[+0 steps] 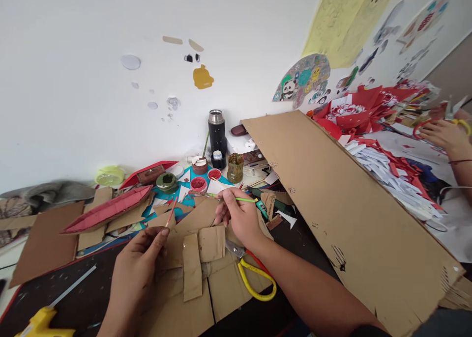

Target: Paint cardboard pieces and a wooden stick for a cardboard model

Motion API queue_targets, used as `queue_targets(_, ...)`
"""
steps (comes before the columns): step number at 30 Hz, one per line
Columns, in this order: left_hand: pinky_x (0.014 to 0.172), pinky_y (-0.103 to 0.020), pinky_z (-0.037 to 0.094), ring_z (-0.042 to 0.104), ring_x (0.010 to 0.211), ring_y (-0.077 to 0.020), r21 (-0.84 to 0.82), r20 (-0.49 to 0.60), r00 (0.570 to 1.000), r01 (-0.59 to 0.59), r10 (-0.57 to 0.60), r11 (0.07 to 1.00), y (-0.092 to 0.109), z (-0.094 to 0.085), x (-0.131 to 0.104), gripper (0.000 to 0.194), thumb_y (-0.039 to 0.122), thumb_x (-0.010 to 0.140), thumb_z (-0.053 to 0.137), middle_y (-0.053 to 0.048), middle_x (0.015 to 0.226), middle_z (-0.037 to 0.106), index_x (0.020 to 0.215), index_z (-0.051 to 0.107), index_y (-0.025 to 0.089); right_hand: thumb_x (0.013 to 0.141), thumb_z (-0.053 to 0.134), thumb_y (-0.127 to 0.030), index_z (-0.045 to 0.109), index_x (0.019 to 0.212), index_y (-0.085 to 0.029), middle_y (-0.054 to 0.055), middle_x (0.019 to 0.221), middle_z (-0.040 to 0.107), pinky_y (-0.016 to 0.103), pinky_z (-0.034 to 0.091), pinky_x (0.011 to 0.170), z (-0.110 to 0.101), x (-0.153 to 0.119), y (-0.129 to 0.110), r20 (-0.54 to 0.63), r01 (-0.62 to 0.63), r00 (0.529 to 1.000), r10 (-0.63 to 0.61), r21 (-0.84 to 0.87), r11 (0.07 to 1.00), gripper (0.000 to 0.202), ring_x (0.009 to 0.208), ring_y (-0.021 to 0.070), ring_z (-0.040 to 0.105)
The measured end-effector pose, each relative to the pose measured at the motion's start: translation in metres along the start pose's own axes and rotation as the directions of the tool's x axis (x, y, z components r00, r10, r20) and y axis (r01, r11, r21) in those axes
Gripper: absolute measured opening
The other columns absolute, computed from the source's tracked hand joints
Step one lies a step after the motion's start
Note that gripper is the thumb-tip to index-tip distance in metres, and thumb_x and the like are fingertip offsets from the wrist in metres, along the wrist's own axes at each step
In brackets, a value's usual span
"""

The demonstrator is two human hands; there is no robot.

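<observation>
Between the thumb and fingers of my left hand [142,261] is a thin red stick [171,212], its tip pointing up. My right hand [239,218] pinches a green paintbrush [245,200], whose bristle end points left above the paint pots. Red paint fills a small pink pot [198,184] just beyond the brush tip. Beneath both hands lie taped pieces of brown cardboard [191,268]. Scissors with yellow and red handles [258,281] rest on the cardboard, under my right wrist.
A pink boat shape [108,209] lies at left, a yellow glue gun [42,323] at lower left. A black flask [217,133] and murky jar [235,167] stand by the wall. A large cardboard sheet [332,194] slopes at right; beyond it, another person's hand [444,133] holds scissors.
</observation>
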State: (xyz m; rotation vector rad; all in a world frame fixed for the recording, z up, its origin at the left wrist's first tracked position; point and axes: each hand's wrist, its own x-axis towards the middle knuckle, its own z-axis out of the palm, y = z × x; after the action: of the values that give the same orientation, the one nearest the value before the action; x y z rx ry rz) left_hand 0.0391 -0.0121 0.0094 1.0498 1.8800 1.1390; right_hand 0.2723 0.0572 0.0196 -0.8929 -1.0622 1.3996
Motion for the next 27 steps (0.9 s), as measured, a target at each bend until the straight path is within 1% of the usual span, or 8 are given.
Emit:
queue_targets(2,0.053,-0.027,0.041,0.051,0.057,-0.0148,-0.218,0.023,1.000,0.021,-0.016,0.976,0.000,0.002,-0.002,0.055,0.073,0.069,0.090,0.004,0.062,0.061,0.084,0.074,0.022,0.098,0.069,-0.080,0.073,0.095,-0.019,0.001,0.069,0.069,0.018,0.037,0.041,0.003,-0.004,0.003,0.048,-0.020,0.999,0.020,-0.001,1.000,0.062,0.049,0.0127,0.068)
queue_targets(4,0.051,-0.024,0.039,0.049,0.056,-0.0118,-0.411,0.043,0.998,0.053,-0.039,0.910,0.003,0.006,-0.004,0.057,0.069,0.062,0.099,0.005,0.062,0.058,0.079,0.072,0.022,0.097,0.072,-0.077,0.075,0.097,-0.018,0.001,0.071,0.069,0.018,0.036,0.041,0.007,-0.007,0.007,0.107,-0.042,0.993,0.042,-0.009,0.999,0.058,0.052,0.0129,0.069)
queue_targets(7,0.046,-0.021,0.034,0.047,0.053,-0.0099,-0.543,0.111,0.988,0.151,-0.107,0.826,0.011,0.012,-0.010,0.063,0.066,0.049,0.106,0.005,0.061,0.057,0.078,0.075,0.020,0.097,0.077,-0.068,0.077,0.097,-0.019,0.000,0.075,0.069,0.020,0.039,0.043,0.012,-0.011,0.012,0.178,-0.040,0.983,0.043,-0.021,0.999,0.049,0.054,0.0133,0.070)
queue_targets(11,0.042,-0.021,0.032,0.046,0.049,-0.0092,-0.569,0.201,0.968,0.241,-0.151,0.787,0.023,0.019,-0.016,0.066,0.062,0.041,0.110,0.004,0.058,0.058,0.078,0.078,0.017,0.096,0.081,-0.058,0.079,0.093,-0.021,0.001,0.081,0.070,0.026,0.052,0.052,0.018,-0.014,0.017,0.241,0.033,0.970,-0.020,-0.046,0.998,0.037,0.055,0.0134,0.068)
queue_targets(14,0.041,-0.021,0.031,0.047,0.047,-0.0087,-0.560,0.247,0.956,0.273,-0.157,0.782,0.027,0.024,-0.019,0.064,0.059,0.037,0.111,0.002,0.056,0.061,0.072,0.077,0.017,0.099,0.080,-0.054,0.083,0.096,-0.023,0.004,0.090,0.076,0.029,0.055,0.056,0.021,-0.017,0.017,0.294,0.098,0.954,-0.057,-0.126,0.987,0.031,0.058,0.0144,0.067)
queue_targets(18,0.041,-0.022,0.034,0.050,0.044,-0.0093,-0.541,0.277,0.950,0.278,-0.143,0.793,0.027,0.027,-0.021,0.063,0.059,0.035,0.112,0.000,0.055,0.066,0.063,0.074,0.017,0.100,0.082,-0.050,0.086,0.099,-0.024,0.007,0.098,0.081,0.032,0.060,0.069,0.023,-0.020,0.017,0.318,0.245,0.934,-0.162,-0.242,0.939,0.026,0.077,0.0198,0.074)
queue_targets(22,0.040,-0.021,0.035,0.052,0.042,-0.0096,-0.532,0.288,0.949,0.271,-0.130,0.802,0.026,0.030,-0.022,0.063,0.061,0.035,0.112,-0.001,0.054,0.067,0.064,0.077,0.017,0.101,0.081,-0.039,0.086,0.101,-0.023,0.007,0.100,0.084,0.032,0.063,0.083,0.023,-0.019,0.020,0.351,0.361,0.898,-0.264,-0.248,0.899,0.017,0.089,0.0206,0.078)
queue_targets(27,0.039,-0.020,0.036,0.052,0.041,-0.0096,-0.484,0.316,0.944,0.246,-0.094,0.840,0.021,0.033,-0.021,0.064,0.067,0.039,0.109,-0.002,0.054,0.068,0.064,0.078,0.017,0.101,0.082,-0.035,0.086,0.101,-0.023,0.006,0.102,0.085,0.032,0.063,0.086,0.021,-0.019,0.021,0.359,0.338,0.906,-0.222,-0.301,0.892,0.012,0.092,0.0205,0.079)
